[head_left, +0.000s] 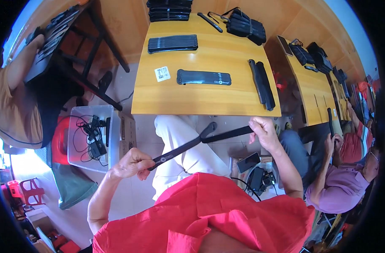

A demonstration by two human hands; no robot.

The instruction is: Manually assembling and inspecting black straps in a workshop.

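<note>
A black fabric strap (179, 150) with a small pale print stretches over my lap, folding back in a small loop near its middle. My left hand (133, 163) is closed on the printed end. Higher up and to the right, my right hand (262, 131) pinches the other end, just off the table's front edge. Beyond the strap, on the yellow wooden table (192, 103), lies a flat pile of black straps (203, 77). A longer pile of black straps (172, 43) lies farther back. Two dark folded straps (263, 86) rest along the right side.
On the table are a white label (162, 74), a black strap bundle (246, 27) and a stack (169, 10). A clear bin (74, 145) of cables stands at left. A person in tan (21, 109) sits left; one in purple (338, 187) sits right.
</note>
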